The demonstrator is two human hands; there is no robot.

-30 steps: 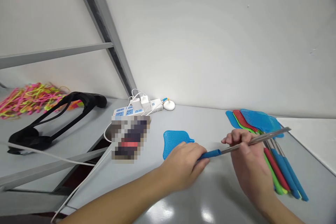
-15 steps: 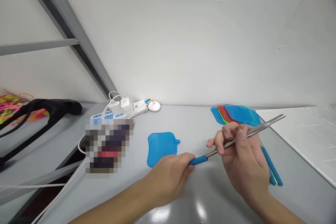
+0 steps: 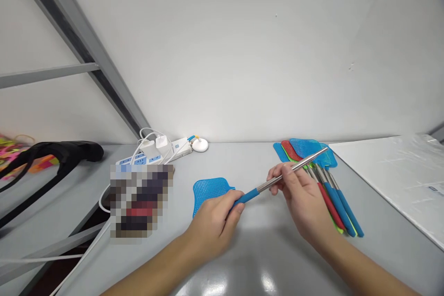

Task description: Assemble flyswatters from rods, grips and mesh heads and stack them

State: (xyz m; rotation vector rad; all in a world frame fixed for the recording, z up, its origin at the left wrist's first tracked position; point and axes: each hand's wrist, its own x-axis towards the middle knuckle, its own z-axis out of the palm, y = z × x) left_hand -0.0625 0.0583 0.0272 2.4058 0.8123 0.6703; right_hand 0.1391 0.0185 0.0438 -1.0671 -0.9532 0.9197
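A metal fly swatter handle point(image 3: 250, 195) with a blue grip slants up to the right above the table. Around its blue grip my left hand point(image 3: 219, 216) is closed. My right hand point(image 3: 299, 189) pinches the metal rod between thumb and fingers, and the rod's tip sticks out beyond them. A loose blue mesh swatter head point(image 3: 210, 189) lies on the table, partly hidden behind my left hand. Several assembled fly swatters point(image 3: 338, 201) with blue, red and green parts lie in a stack just right of my right hand, their heads toward the wall.
White power strips point(image 3: 137, 159) with plugs and cables and a white round device point(image 3: 200, 144) stand near the wall. A blurred-out object point(image 3: 142, 203) lies at left. Further left are a black strap-like item point(image 3: 69, 152) and a grey metal frame point(image 3: 100, 74). White wrapped sheeting point(image 3: 398, 166) covers the right side.
The handle now sits lower and further left. My right hand has moved left along with it, uncovering more of the swatter stack. The view has shifted slightly.
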